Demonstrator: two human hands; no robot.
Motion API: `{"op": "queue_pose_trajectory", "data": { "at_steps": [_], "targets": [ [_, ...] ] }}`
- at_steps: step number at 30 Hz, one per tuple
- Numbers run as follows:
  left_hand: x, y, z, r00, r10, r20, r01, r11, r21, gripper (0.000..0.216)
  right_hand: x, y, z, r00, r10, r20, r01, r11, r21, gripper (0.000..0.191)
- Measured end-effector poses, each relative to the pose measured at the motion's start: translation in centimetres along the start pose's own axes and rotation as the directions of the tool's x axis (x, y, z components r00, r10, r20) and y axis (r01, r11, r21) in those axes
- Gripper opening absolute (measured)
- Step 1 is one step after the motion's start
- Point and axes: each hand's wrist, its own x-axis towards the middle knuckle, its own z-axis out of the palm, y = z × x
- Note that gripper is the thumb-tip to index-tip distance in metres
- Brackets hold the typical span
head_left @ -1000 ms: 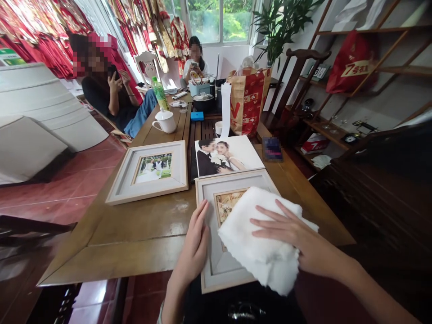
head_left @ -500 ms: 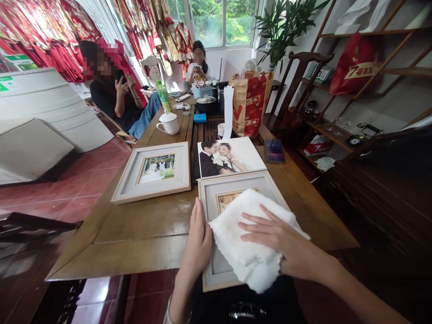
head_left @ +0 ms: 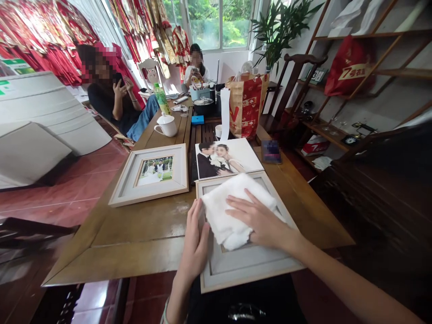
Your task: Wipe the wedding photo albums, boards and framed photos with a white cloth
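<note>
A light wooden picture frame (head_left: 249, 265) with a pale mat lies at the table's near edge, its front end over my lap. My left hand (head_left: 195, 240) holds its left side, fingers along the outer edge. Under my right hand (head_left: 261, 221) is a crumpled white cloth (head_left: 219, 202), pressed onto the middle of the frame with the fingers spread over it. The cloth hides the picture inside. Touching the frame's far end is a loose wedding photo print (head_left: 248, 155). A second framed photo (head_left: 157, 171) lies to the left.
Along the wooden table (head_left: 135, 256) stand a white lidded mug (head_left: 166, 125), a green bottle (head_left: 162, 99), a red and brown paper bag (head_left: 248, 105) and a dark phone-like item (head_left: 272, 151). Two people sit at the far end and left. Shelves (head_left: 357, 81) line the right.
My right hand has slid the cloth leftward and away from me, covering the inner picture and baring the frame's near right part. My left hand still holds the left edge.
</note>
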Motion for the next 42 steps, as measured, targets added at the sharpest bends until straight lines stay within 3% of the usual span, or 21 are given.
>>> {"op": "queue_pose_trajectory", "data": {
  "at_steps": [3, 8, 11, 14, 18, 21, 23, 26, 30, 33, 37, 40, 42],
  "targets": [
    [-0.1, 0.0, 0.0, 1.000, -0.028, -0.014, 0.027, 0.998, -0.050, 0.051, -1.0, -2.2, 0.0, 0.998, -0.039, 0.047, 0.033, 0.993, 0.114, 0.068],
    [0.2, -0.1, -0.2, 0.996, -0.003, 0.091, 0.002, 1.000, 0.006, 0.044, -5.5, -4.3, -2.4, 0.991, 0.002, 0.136, -0.039, 0.961, 0.272, 0.056],
    [0.4, -0.2, -0.5, 0.989, 0.054, 0.140, -0.059, 0.998, 0.038, 0.044, -7.7, -2.9, -3.5, 0.988, 0.114, 0.108, -0.132, 0.976, 0.173, 0.064],
    [0.7, -0.2, -0.8, 0.975, 0.094, 0.200, -0.098, 0.995, 0.013, 0.047, -8.3, 0.3, -3.2, 0.977, 0.213, -0.001, -0.213, 0.977, 0.013, 0.069],
    [0.9, -0.3, -1.0, 0.968, 0.137, 0.211, -0.137, 0.990, -0.015, 0.049, -6.3, 3.8, -1.9, 0.952, 0.244, -0.185, -0.267, 0.958, -0.108, 0.069],
    [0.9, -0.3, -1.2, 0.965, 0.137, 0.224, -0.135, 0.991, -0.026, 0.049, -3.9, 4.1, -0.8, 0.932, 0.257, -0.257, -0.300, 0.943, -0.144, 0.070],
    [0.8, -0.4, -1.2, 0.966, 0.122, 0.227, -0.117, 0.993, -0.035, 0.050, -2.9, 3.1, -0.3, 0.940, 0.252, -0.231, -0.285, 0.951, -0.123, 0.074],
    [0.7, -0.4, -1.1, 0.971, 0.107, 0.213, -0.100, 0.994, -0.044, 0.050, -3.3, 0.5, -0.1, 0.978, 0.188, -0.089, -0.188, 0.982, 0.005, 0.081],
    [0.7, -0.5, -1.0, 0.973, 0.108, 0.202, -0.103, 0.994, -0.038, 0.049, -7.7, -1.9, -1.2, 0.999, 0.044, 0.030, -0.050, 0.971, 0.234, 0.080],
    [0.7, -0.4, -1.0, 0.975, 0.099, 0.198, -0.092, 0.995, -0.046, 0.047, -11.6, -1.2, -2.6, 0.998, 0.068, 0.018, -0.070, 0.939, 0.336, 0.062],
    [0.5, -0.1, -1.0, 0.990, 0.025, 0.141, -0.017, 0.998, -0.059, 0.043, -14.4, 2.3, -3.4, 0.968, 0.226, -0.108, -0.173, 0.915, 0.365, 0.032],
    [0.2, 0.0, -0.7, 0.987, -0.155, 0.032, 0.158, 0.982, -0.106, 0.041, -14.7, 4.8, -2.8, 0.908, 0.365, -0.204, -0.303, 0.911, 0.278, 0.027],
    [0.0, 0.0, -0.6, 0.960, -0.277, -0.024, 0.263, 0.933, -0.246, 0.050, -14.9, 6.1, -2.0, 0.858, 0.451, -0.247, -0.381, 0.880, 0.285, 0.027]
  ]
}}
